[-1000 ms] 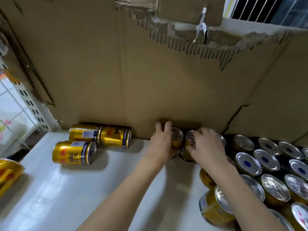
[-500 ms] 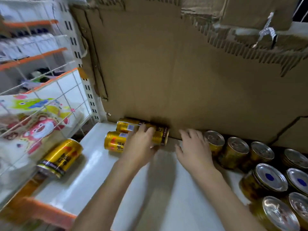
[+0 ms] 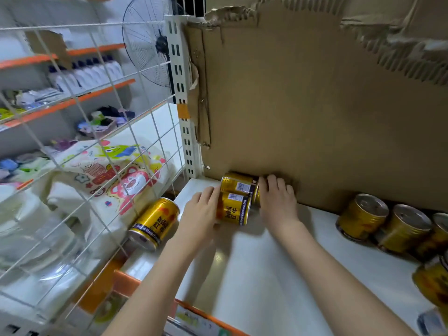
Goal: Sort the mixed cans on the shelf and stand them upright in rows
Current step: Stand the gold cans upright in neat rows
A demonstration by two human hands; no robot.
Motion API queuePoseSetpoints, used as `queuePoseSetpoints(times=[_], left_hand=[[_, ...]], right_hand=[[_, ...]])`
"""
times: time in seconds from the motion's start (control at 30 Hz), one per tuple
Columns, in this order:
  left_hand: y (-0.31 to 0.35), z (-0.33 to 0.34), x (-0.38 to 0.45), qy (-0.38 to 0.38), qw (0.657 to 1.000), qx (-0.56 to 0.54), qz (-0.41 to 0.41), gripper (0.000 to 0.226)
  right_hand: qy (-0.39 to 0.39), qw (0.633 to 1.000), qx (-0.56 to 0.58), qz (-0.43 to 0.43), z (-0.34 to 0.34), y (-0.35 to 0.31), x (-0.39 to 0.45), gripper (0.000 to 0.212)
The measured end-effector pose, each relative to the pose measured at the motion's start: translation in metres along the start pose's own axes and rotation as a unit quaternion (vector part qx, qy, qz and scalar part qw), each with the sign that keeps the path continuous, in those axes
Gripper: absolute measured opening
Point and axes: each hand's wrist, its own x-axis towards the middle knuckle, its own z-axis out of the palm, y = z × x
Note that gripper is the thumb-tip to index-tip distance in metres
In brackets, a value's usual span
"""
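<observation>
Item: gold cans on a white shelf (image 3: 278, 267), located from the cardboard sheet (image 3: 315, 117) lining the back.

Lying cans, three counted with certainty. Back can (image 3: 238, 184), on its side, touching the foot of the cardboard sheet. Front can (image 3: 234, 209), on its side, just in front of it and touching it. Stray can (image 3: 155, 223), on its side at the shelf's left edge, well out from the cardboard and against the wire grid (image 3: 97, 141). A sliver of gold past the back can may be a fourth; too hidden to say.

Standing cans: three plainly upright along the cardboard's foot at the right, the nearest (image 3: 362, 215) leading the row; more cut off at the frame edge, uncounted.

Left hand (image 3: 200, 215): fingers curled round the front can's left end, probably to tip it upright.

Right hand (image 3: 277, 202): fingers bent over the right end of the back can; whether they pinch it cannot be told.

Judgement: both hands bracket the lying pair so the two can be stood up together.
</observation>
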Motion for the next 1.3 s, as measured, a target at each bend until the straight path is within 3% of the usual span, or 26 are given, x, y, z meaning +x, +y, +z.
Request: queuePoseSetpoints(times=[0.1, 0.17, 0.33, 0.5, 0.63, 0.83, 1.03, 1.17, 1.3], left_hand=[[-0.002, 0.003, 0.010, -0.002, 1.000, -0.021, -0.017, 0.077], [-0.003, 0.000, 0.015, -0.001, 0.999, -0.030, -0.020, 0.066], [0.004, -0.009, -0.002, -0.013, 0.983, -0.178, -0.044, 0.051], [0.030, -0.014, -0.037, 0.077, 0.943, -0.321, -0.030, 0.060], [0.059, -0.014, -0.036, 0.078, 0.922, -0.379, -0.005, 0.060], [0.125, -0.010, -0.024, 0.048, 0.932, -0.342, 0.110, 0.057], [0.195, -0.005, -0.002, -0.032, 0.924, -0.332, 0.186, 0.067], [0.231, 0.001, 0.017, -0.072, 0.922, -0.300, 0.233, 0.079], [0.252, 0.004, 0.025, -0.082, 0.926, -0.289, 0.228, 0.083]], right_hand=[[-0.044, 0.998, 0.034, 0.013, -0.003, -0.002, -0.003, 0.035], [0.000, 0.999, 0.034, 0.025, -0.007, -0.002, -0.008, 0.030], [-0.017, 0.992, 0.121, 0.016, -0.014, 0.006, -0.045, 0.045], [0.013, 0.959, 0.238, 0.155, -0.040, 0.032, -0.087, 0.081], [0.004, 0.938, 0.260, 0.227, -0.054, 0.058, -0.126, 0.069], [-0.070, 0.947, 0.180, 0.257, -0.074, 0.110, -0.152, 0.074], [-0.129, 0.944, 0.114, 0.280, -0.084, 0.148, -0.173, 0.080], [-0.123, 0.949, 0.107, 0.269, -0.080, 0.160, -0.177, 0.083], [-0.093, 0.945, 0.119, 0.289, -0.076, 0.164, -0.179, 0.085]])
